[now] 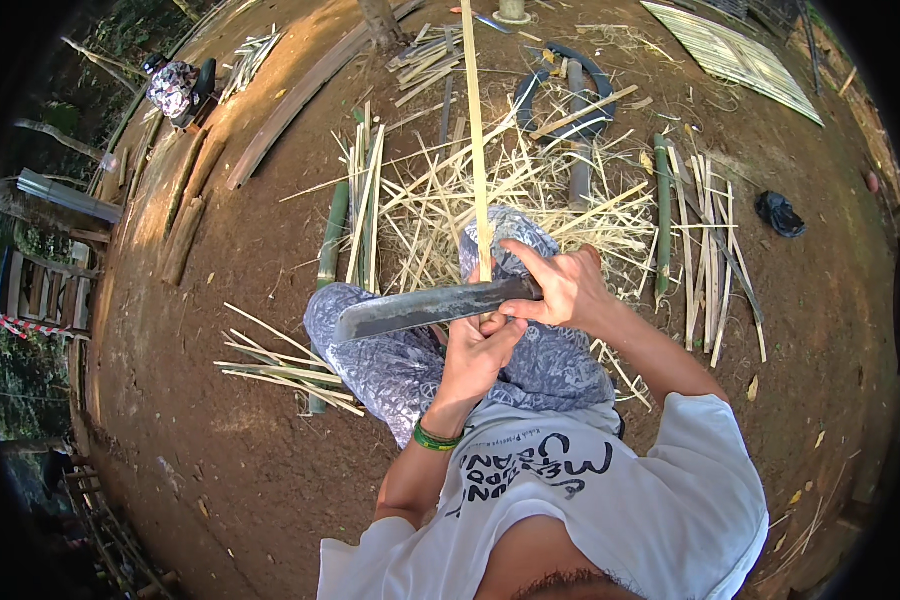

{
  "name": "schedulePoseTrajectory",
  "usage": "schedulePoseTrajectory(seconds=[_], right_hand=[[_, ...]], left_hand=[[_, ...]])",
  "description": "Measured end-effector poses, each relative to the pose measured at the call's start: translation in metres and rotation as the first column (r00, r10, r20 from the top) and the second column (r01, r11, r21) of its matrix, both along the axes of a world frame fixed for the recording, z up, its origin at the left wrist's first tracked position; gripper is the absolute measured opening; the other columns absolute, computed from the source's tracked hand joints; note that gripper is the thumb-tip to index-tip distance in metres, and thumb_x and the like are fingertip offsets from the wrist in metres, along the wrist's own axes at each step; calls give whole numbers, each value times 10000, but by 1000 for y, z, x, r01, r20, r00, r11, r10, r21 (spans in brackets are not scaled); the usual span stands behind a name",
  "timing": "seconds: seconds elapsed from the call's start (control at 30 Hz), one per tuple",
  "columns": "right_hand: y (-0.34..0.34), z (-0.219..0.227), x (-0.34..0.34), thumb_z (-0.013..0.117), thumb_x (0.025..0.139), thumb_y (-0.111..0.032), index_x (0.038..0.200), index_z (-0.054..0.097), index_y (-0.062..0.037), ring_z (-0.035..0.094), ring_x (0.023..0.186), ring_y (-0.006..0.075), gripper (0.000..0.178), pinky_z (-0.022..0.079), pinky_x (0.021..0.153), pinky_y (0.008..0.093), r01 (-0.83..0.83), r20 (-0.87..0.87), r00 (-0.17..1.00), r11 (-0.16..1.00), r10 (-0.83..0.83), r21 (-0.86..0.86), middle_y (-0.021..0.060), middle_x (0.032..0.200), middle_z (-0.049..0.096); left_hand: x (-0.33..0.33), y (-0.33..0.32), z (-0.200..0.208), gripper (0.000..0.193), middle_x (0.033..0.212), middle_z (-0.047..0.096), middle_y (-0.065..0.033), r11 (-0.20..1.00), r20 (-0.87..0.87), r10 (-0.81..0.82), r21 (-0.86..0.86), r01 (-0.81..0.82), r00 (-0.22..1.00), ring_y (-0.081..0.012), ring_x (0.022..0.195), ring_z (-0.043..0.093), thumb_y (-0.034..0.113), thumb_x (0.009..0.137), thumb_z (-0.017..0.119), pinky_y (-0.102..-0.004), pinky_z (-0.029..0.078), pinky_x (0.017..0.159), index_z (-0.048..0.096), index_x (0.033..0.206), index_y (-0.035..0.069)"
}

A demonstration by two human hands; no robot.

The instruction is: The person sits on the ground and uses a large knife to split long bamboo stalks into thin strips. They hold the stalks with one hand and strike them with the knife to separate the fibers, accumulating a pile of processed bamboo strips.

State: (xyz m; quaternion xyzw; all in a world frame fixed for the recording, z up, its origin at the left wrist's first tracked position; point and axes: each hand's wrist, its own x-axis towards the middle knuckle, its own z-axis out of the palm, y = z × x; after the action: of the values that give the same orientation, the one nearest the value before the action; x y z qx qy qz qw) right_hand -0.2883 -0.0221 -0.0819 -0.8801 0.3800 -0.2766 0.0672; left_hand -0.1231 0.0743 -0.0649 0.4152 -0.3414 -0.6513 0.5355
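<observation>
My right hand is wrapped round the handle end of a machete, its index finger stretched out. The wide dark blade points left and lies crosswise over my lap. A long pale bamboo strip runs away from me and passes beneath the blade. Just behind the blade, my left hand is closed on the strip's near end, which is partly hidden by the fingers and blade. My legs in grey patterned trousers are folded under both hands.
Bamboo strips and shavings litter the ground ahead. Green bamboo poles lie on either side, with bundled strips at right. A black ring, a black plastic bag and a slatted panel lie farther off. Another person sits far left.
</observation>
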Motion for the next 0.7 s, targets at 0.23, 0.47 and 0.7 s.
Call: schedulePoseTrajectory(seconds=[0.23, 0.47, 0.7], right_hand=[[-77, 8, -68, 530, 969, -539, 1309, 595, -20, 619, 519, 219, 623, 457, 539, 389, 359, 277, 841, 863, -464, 356, 85, 576, 621], [6, 16, -21, 687, 826, -592, 1364, 557, -139, 572, 460, 334, 716, 418, 479, 452, 90, -15, 996, 943, -90, 322, 108, 498, 530], [10, 12, -10, 684, 793, -653, 1327, 590, -110, 562, 428, 336, 767, 428, 442, 437, -10, -21, 1000, 978, 15, 211, 105, 475, 521]], left_hand=[[-13, 41, 6, 818, 690, 297, 93, 992, -154, -98, 64, 109, 983, 8, 491, 281, -188, 824, 578, -171, 256, 410, 302, 1535, 110], [-12, -4, -8, 773, 721, 376, 84, 992, -88, -31, 117, 41, 996, 0, 501, 344, -113, 867, 608, -194, 286, 417, 282, 1538, 89], [-14, -4, -12, 693, 853, 584, 27, 995, -61, -62, 76, 67, 996, 17, 527, 359, -99, 872, 586, -188, 259, 417, 341, 1503, 55]])
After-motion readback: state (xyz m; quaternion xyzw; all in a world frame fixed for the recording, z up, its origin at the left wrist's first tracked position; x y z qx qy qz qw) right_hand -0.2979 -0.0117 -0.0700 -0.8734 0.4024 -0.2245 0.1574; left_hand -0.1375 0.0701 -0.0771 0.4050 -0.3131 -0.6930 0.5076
